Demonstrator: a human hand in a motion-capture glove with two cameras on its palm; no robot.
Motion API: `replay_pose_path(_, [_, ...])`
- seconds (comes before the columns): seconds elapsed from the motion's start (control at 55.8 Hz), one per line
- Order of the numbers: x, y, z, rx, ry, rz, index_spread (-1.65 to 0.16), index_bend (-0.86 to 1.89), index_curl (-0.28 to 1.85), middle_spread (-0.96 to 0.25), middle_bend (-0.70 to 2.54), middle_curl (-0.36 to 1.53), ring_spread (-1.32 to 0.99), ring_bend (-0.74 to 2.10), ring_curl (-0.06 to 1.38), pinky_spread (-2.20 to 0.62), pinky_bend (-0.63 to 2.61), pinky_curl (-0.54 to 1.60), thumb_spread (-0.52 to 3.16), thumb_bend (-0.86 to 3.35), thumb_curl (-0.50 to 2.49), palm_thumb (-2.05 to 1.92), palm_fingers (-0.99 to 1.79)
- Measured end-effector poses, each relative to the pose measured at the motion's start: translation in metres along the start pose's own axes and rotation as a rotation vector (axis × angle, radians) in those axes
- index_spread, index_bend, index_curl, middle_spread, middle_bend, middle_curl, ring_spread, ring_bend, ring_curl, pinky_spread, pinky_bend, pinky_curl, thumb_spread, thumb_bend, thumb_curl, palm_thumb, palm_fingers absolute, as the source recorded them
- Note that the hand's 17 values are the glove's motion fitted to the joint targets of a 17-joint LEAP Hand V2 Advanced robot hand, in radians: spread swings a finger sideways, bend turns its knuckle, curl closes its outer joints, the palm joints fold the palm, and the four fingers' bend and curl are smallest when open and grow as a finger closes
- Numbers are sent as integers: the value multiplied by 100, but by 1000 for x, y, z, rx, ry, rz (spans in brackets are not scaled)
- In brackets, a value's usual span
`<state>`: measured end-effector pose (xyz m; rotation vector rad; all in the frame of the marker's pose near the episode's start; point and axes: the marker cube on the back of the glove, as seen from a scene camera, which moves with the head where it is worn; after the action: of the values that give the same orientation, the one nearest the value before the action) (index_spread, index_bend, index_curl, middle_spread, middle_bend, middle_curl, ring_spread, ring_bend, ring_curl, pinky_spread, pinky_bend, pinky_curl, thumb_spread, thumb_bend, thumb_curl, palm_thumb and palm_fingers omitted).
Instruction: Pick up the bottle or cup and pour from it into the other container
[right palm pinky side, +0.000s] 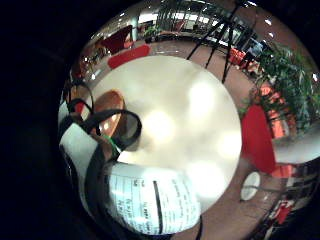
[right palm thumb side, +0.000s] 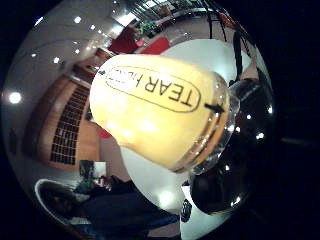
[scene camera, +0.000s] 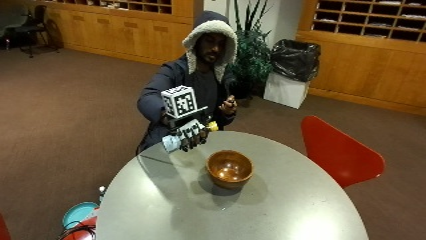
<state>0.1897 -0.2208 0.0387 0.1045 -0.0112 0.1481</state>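
— Right, what's biggest?
— Round grey bench (scene camera: 166, 210), with a wooden bowl (scene camera: 229, 168) standing on it toward the far edge.
— And the hands?
— Gloved right hand (scene camera: 188, 135) is raised above the far edge, just beside the bowl, fingers curled round a bottle (scene camera: 174, 142) lying tilted on its side.
— The cap?
— Yellow cap (right palm thumb side: 155, 107), reading "TEAR HERE", on the bottle.

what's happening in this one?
A person seated at the round table holds a bottle in the gloved right hand, lifted off the table and lying roughly sideways, its yellow cap toward the bare hand. A wooden bowl sits on the table below it. No pour is visible.
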Motion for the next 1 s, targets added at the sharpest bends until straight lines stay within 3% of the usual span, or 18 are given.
replay_pose_path(0.126, [-22, -25, 6, -69, 258, -84, -30, 17, 51, -25, 53, 52, -21, 70, 46, -22, 43, 38, 13, -3, 78, 102, 131])
replay_pose_path(0.646, [-60, -52, 53, -194, 800, -229, -30, 16, 50, -24, 54, 52, -21, 69, 45, -23, 43, 38, 15, -3, 79, 103, 131])
replay_pose_path(1.004, [-65, -50, 66, -201, 972, -281, -29, 16, 49, -23, 55, 52, -22, 69, 45, -23, 43, 38, 16, -3, 79, 102, 130])
